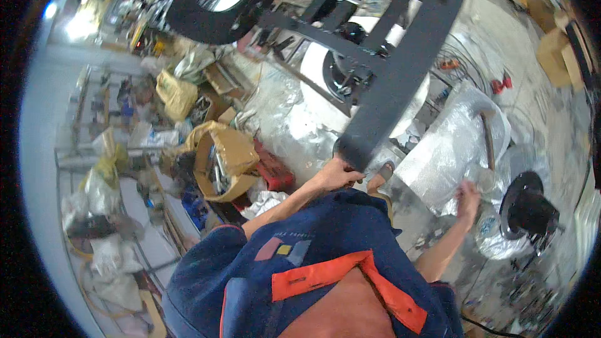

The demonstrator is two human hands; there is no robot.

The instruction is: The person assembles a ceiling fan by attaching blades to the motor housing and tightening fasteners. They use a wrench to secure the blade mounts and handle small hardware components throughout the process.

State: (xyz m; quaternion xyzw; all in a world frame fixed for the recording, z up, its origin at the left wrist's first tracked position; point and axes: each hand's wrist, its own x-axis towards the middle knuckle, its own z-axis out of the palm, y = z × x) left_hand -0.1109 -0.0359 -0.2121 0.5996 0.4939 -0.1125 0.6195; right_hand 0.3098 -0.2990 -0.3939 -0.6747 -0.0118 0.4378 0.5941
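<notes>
The black metal frame (400, 81) reaches from the far side toward the person, its broad flat bar ending close to the body; crossbars join it on the left, and a curved black loop (200, 28) lies farther left. The left hand (338, 175) touches the bar's near end with bent fingers, but they are partly hidden, so I cannot tell whether they are clamped on it. The right hand (467, 199) is apart from the frame, blurred, beside the bubble wrap (432, 159); I cannot tell whether its fingers are together or holding anything. To its right is a black part with a round disc (523, 197). On the left, an open cardboard box (235, 153) is just beside a red crate (273, 166)
</notes>
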